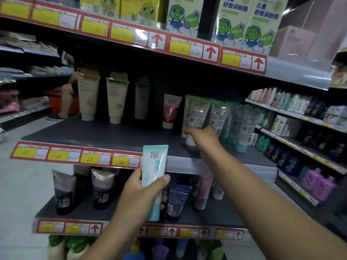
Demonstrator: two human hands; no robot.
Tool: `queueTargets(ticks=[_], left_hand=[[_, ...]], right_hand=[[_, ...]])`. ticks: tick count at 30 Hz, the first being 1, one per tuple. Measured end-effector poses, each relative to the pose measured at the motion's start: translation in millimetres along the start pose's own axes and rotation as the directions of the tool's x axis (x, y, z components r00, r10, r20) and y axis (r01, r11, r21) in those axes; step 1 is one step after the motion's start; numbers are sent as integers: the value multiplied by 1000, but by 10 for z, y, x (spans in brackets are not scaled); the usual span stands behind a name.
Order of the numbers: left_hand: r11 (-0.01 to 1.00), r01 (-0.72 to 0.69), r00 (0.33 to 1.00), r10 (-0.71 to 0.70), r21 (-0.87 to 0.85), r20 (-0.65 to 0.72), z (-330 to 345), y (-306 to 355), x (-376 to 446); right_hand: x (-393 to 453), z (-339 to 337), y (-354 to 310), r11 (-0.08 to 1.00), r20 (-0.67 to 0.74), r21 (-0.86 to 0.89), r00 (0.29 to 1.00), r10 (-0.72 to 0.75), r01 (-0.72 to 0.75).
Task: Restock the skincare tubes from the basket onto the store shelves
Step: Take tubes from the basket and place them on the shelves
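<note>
The left hand (142, 186) grips 1 mint tube (154, 177) upright, below the reaching right hand (201, 136). That hand touches a standing tube (197, 114); its grip is unclear. Shelving is underway; next, probably stand the mint tube beside it.

Two bare forearms in view, no sleeves visible up to the frame edge. Left hand (144, 186) and right hand (203, 138) both bare: no gloves, rings, watch or wristband seen. Left thumbnail short and plain. Right fingers partly hidden, slightly blurred.
</note>
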State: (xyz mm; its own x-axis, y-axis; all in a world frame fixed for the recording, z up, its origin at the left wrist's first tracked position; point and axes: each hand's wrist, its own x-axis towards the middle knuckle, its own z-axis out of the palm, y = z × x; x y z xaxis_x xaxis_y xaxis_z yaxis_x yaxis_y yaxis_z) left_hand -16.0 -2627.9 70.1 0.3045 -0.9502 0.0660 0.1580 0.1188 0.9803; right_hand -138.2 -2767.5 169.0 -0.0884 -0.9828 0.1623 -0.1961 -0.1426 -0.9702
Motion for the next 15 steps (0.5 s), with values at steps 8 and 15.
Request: queueTargets(ticks=[8,15], left_hand=[[998,-44,997,42,37,61,164,-53,-100],[976,-92,980,54,200,191,321,-233,-249]], right_hand=[[-1221,-214,431,996,466,31,883,56,-79],[-1157,-477,785,910,723,79,652,229,-406]])
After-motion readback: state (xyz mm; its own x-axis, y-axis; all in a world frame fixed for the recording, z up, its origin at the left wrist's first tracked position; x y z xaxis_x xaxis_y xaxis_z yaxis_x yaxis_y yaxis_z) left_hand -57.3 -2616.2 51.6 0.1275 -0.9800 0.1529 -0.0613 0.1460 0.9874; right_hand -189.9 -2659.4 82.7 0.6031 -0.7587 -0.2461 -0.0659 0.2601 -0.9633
